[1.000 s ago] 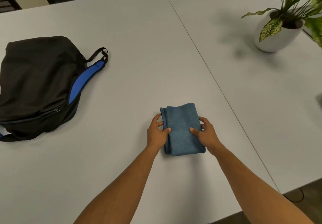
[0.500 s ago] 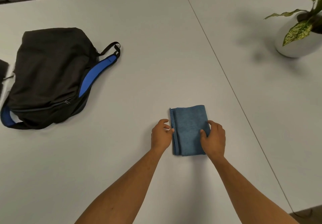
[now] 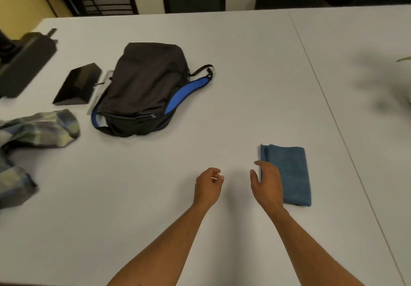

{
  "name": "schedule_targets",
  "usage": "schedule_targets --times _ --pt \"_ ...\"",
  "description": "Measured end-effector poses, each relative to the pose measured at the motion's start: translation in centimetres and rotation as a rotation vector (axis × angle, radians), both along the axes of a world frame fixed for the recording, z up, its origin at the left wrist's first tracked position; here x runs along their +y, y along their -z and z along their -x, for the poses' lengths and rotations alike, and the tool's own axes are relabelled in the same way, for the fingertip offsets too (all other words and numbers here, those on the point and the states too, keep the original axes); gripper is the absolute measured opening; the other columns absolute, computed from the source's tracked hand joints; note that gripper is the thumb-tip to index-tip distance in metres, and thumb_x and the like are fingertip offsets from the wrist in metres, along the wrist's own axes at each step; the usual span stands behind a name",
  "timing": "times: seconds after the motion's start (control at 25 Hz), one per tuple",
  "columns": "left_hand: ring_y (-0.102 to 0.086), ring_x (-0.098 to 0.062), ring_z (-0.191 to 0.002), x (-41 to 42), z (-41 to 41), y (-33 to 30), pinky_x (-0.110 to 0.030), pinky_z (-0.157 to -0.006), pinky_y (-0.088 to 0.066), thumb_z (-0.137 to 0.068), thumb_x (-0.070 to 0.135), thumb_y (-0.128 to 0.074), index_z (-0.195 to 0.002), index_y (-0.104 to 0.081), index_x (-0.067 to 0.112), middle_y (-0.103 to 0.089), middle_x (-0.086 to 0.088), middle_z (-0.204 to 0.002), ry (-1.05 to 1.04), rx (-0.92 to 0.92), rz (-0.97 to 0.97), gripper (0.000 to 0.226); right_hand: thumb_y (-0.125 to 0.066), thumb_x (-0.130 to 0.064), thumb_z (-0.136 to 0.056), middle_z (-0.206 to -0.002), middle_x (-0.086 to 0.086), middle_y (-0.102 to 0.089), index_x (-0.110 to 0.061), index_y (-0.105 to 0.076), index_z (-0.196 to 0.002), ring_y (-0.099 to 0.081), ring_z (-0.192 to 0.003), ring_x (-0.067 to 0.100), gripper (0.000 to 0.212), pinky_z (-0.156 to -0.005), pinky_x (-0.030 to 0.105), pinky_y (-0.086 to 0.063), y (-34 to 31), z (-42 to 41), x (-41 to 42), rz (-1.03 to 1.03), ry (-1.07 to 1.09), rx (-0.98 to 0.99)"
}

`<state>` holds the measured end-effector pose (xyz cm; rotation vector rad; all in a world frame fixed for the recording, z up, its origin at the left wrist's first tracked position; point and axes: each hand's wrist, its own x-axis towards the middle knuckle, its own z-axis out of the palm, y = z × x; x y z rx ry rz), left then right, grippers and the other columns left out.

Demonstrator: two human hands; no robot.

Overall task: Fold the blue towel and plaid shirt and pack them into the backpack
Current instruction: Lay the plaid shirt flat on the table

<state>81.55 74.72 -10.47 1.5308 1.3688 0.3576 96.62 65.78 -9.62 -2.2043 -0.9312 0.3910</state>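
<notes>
Blue towel folded; right hand overlaps its left edge, grip relaxed. Left hand beside, loosely curled, empty. Backpack well apart.

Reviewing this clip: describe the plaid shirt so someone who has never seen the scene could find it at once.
Start at the dark backpack with blue trim, lying on the white table. Look to its left and nearer the person, at the picture's left edge: the plaid shirt lies there crumpled and unfolded. It is the only patterned cloth, checked in grey, blue and pale yellow, unlike the plain blue towel folded on the right.
</notes>
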Motion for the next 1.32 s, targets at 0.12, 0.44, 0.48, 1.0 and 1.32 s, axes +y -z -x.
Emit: schedule_targets --times 0.12,0.44,0.48,1.0,1.32 --pt "-0.065 -0.012 -0.089 0.7 5.1 -1.0 -0.026 -0.083 -0.054 -0.093 0.021 -0.064 -0.112 -0.065 0.017 -0.066 0.005 -0.098 -0.076 -0.012 -0.014 0.019 -0.058 -0.031 -0.097 -0.13 0.005 -0.061 -0.012 -0.06 -0.127 -0.052 -0.125 0.023 0.036 -0.102 0.029 -0.038 -1.3 4.1 1.7 -0.017 -0.117 0.024" --pt "-0.063 -0.014 -0.094 3.1 19.6 -3.4 -0.025 -0.089 -0.052 -0.093 0.02 -0.064 -0.112 -0.065 0.015 -0.066 0.002 -0.101 -0.217 -0.008 -0.069 0.019 -0.054 -0.04 -0.097 -0.135 0.003 -0.058 -0.018 -0.057 -0.131 -0.05 -0.128 0.02 0.04 -0.104 0.028 -0.036 -4.2 16.6 6.4 -0.005 -0.304 0.066" --pt "-0.063 -0.014 -0.093 3.5 21.7 -3.5 -0.024 -0.087 -0.051 -0.093 0.02 -0.064 -0.111 -0.065 0.015 -0.066 0.002 -0.1 -0.236 -0.008 -0.073 0.019 -0.055 -0.039 -0.097 -0.136 0.003 -0.058 -0.018 -0.057 -0.131 -0.05 -0.128 0.02 0.04 -0.103 0.026 -0.035 -4.4 18.6 7.1 -0.006 -0.329 0.066" --pt "-0.052 -0.008 -0.105 7.4 41.9 -3.4 -0.018 -0.087 -0.039 -0.094 0.023 -0.063 -0.119 -0.062 0.018 -0.059 0.003 -0.118 -0.439 0.097 -0.126 0.025 -0.056 -0.039 -0.097 -0.141 0.001 -0.054 -0.019 -0.053 -0.137 -0.046 -0.132 0.018 0.046 -0.105 0.023 -0.029 -4.7 36.5 15.4 0.016 -0.596 0.066" --pt "-0.051 -0.013 -0.119 7.1 45.1 -4.4 -0.016 -0.093 -0.038 -0.095 0.023 -0.062 -0.123 -0.059 0.02 -0.055 0.002 -0.127 -0.626 0.124 -0.107 0.029 -0.057 -0.038 -0.096 -0.142 0.003 -0.053 -0.016 -0.052 -0.139 -0.046 -0.133 0.02 0.049 -0.109 0.028 -0.031 -4.2 39.8 20.1 0.027 -0.862 0.072"
